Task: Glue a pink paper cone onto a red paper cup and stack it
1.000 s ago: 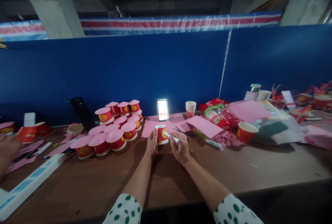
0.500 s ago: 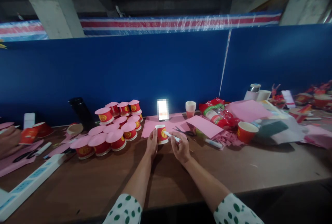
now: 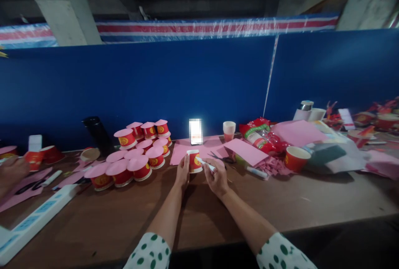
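Note:
A red paper cup [image 3: 193, 165] with a yellow emblem is in my left hand [image 3: 183, 172], whose fingers wrap its left side. It stands close above or on the table; which one I cannot tell. My right hand [image 3: 217, 179] grips a slim white pen [image 3: 206, 164], its tip pointing left at the cup's emblem side. Whether the tip touches the cup is too small to make out. Behind the cup lie pink paper sheets [image 3: 179, 150] and dark-handled scissors [image 3: 229, 160]. To the left stand several upside-down red cups with pink cone tops [image 3: 139, 162].
A lit phone [image 3: 195, 132] stands upright behind the cup. Left are a black bottle [image 3: 98, 135], a white power strip [image 3: 39, 219] and another person's hand [image 3: 12, 173]. Right are a paper cup [image 3: 229, 130], a red bag [image 3: 254, 130], a white tube [image 3: 257, 172] and a red cup [image 3: 296, 160].
The pen in my right hand has tilted slightly against the cup, which stays almost still. At the far left the other person's hand has shifted and blurred.

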Demonstrator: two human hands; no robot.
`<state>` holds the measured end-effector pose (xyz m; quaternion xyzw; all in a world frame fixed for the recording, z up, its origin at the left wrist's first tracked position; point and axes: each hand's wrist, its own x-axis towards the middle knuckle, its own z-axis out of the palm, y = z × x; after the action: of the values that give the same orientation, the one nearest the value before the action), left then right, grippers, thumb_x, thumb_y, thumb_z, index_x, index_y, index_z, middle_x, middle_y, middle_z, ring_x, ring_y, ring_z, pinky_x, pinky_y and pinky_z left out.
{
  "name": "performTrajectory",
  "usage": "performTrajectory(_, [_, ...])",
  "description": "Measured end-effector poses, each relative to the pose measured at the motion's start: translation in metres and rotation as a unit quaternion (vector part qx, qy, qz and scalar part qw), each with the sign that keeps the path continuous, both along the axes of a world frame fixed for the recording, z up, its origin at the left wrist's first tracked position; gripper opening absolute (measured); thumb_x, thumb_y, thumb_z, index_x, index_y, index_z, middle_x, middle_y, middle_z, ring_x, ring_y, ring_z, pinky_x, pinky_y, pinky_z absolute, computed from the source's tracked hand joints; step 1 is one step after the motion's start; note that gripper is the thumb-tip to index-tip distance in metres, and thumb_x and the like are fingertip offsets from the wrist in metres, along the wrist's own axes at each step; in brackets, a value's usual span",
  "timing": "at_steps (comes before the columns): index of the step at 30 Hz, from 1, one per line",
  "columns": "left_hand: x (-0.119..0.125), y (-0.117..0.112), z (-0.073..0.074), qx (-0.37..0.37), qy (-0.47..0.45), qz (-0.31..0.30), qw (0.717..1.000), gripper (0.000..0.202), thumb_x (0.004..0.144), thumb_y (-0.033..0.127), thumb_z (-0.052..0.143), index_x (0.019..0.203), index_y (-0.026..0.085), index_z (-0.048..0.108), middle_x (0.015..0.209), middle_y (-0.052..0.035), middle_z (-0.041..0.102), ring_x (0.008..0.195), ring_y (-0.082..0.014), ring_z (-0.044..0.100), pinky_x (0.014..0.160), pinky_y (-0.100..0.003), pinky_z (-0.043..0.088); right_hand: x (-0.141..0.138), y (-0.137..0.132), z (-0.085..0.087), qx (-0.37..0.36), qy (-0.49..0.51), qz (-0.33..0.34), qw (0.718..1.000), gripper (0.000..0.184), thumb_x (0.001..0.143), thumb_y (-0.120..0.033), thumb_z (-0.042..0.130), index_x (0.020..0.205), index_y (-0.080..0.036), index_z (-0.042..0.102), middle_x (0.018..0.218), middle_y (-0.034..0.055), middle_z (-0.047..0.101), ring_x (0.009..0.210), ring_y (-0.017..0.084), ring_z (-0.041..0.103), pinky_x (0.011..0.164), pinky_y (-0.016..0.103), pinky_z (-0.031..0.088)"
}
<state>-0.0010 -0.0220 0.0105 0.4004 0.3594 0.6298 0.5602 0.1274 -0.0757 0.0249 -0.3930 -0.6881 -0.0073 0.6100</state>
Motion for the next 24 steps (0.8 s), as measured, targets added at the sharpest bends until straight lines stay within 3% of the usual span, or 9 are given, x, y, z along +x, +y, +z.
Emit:
performTrajectory(14, [0.0013, -0.0019, 0.0041, -0.020, 0.012, 0.019, 1.000, 0.053, 0.068, 0.058, 0.060, 0.096, 0.013, 0.060, 0.082, -0.0102, 0.069, 0.077, -0.0241, 0.066, 0.072, -0.036, 0.051, 0.0026, 0.0021, -0.0038, 0.003, -0.026, -0.004, 1.000, 0.017, 0.087, -0.019, 0.044, 0.092, -0.018, 0.061, 0.082, 0.0066, 0.067, 0.078, 0.018, 0.062, 0.073, 0.030, 0.049])
performTrajectory(24, [0.0004, -0.0053, 0.0070, -0.008, 0.018, 0.021, 1.000, 0.048, 0.070, 0.055, 0.059, 0.095, 0.013, 0.062, 0.086, -0.0113, 0.068, 0.078, -0.0238, 0.064, 0.072, -0.034, 0.050, 0.0001, -0.0001, -0.0020, 0.000, -0.016, 0.022, 1.000, 0.020, 0.088, -0.019, 0.044, 0.096, -0.018, 0.062, 0.089, 0.0083, 0.067, 0.083, 0.018, 0.063, 0.076, 0.031, 0.049])
